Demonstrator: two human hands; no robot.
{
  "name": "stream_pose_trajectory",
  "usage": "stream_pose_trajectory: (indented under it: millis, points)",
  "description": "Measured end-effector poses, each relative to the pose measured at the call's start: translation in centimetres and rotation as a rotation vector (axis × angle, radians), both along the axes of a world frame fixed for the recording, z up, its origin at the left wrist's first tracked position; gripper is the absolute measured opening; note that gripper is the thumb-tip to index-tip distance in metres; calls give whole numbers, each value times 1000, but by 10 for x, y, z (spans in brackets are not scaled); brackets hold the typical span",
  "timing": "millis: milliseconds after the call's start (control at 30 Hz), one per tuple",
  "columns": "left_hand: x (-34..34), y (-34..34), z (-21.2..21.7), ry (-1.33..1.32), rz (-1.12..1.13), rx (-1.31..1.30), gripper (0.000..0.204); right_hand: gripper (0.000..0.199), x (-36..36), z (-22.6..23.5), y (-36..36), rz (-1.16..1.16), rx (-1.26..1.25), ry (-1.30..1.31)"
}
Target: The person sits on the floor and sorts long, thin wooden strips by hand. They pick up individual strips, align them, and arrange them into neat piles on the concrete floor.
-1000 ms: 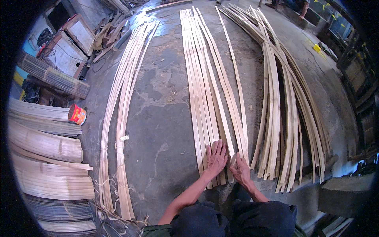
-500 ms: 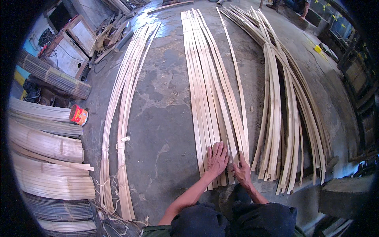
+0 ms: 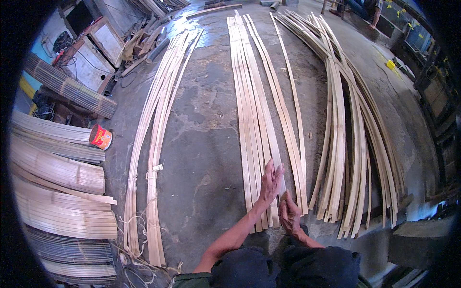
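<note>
A row of long pale wooden strips, which look like split bamboo, lies side by side on the floor before me. My left hand rests over the near part of its right side, turned partly on edge with fingers stretched forward. Just right of it, my right hand has curled fingers around the near end of the row's outermost strip. A narrow pair of strips lies apart to the right, its near ends beside my right hand. Beyond that runs a single thin strip.
A large crossing pile of strips spreads at right. Two tied bundles lie at left. Along the left wall are stacked slat bundles, a rolled slat mat and a red tin. Another person's hand shows far right.
My left hand has rolled from lying flat to partly on edge. The row's outermost strip has moved left against the others, widening the gap to the pair. My right hand has shifted toward the row.
</note>
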State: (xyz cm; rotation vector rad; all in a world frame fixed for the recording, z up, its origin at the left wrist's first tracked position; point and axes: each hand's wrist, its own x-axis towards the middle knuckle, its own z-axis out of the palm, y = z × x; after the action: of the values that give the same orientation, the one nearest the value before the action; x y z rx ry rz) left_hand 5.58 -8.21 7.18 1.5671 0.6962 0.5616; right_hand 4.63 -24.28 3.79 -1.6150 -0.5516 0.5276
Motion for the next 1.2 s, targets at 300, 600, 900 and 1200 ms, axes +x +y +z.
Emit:
stream_pose_trajectory:
  millis: [300, 600, 900, 1200]
  points:
    - [-21, 46, -11, 190, 323, -67, 53, 52, -32, 34, 57, 281, -4, 422]
    - [-49, 37, -6, 122, 327, -24, 52, 61, -33, 13, 43, 459, -195, 182]
    - [-4, -5, 17, -39, 272, -39, 53, 61, -23, 9, 20, 173, -97, 32]
    - [32, -7, -25, 123, -17, 276, 58, 56, 30, 21, 5, -26, -376, -156]
